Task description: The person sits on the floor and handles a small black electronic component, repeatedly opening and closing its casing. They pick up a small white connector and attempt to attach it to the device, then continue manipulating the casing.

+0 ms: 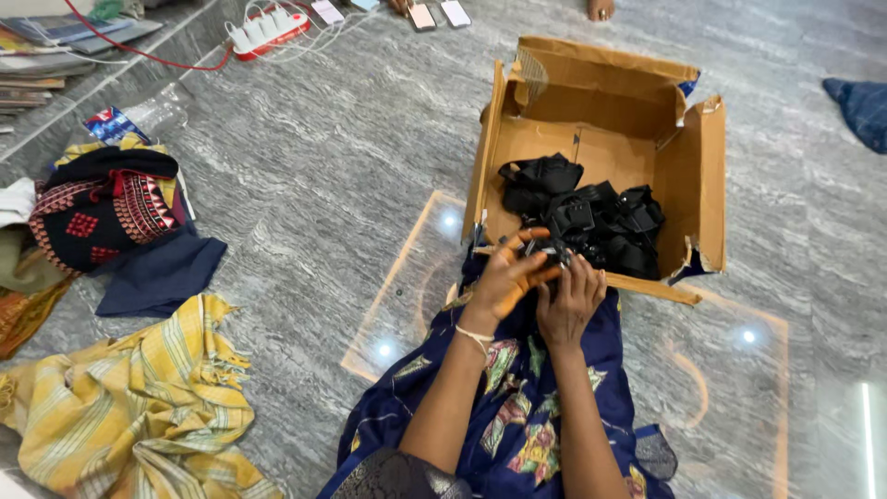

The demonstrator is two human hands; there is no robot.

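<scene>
Two hands, the left hand (504,277) and right hand (570,298), are closed together on a small black strapped device (552,248) at the cardboard box (707,185) edge. It is judged light, rigid-bodied, best gripped by its body.

Two hands meet over a small black strap piece (552,249) at the near edge of a torn cardboard box (704,185). The left hand (506,277) curls its fingers (528,238) on the piece, and the right hand (570,298) touches it from just beside. Right past the fingers, inside the box, lies a pile of black straps (601,217). Under the arms is a blue flowered cloth (517,416) on the grey stone floor (323,185). Far to the left of the fingers lie a yellow striped cloth (139,397) and a dark red-patterned cloth (106,208). Far beyond is a white and red power strip (268,28).
</scene>
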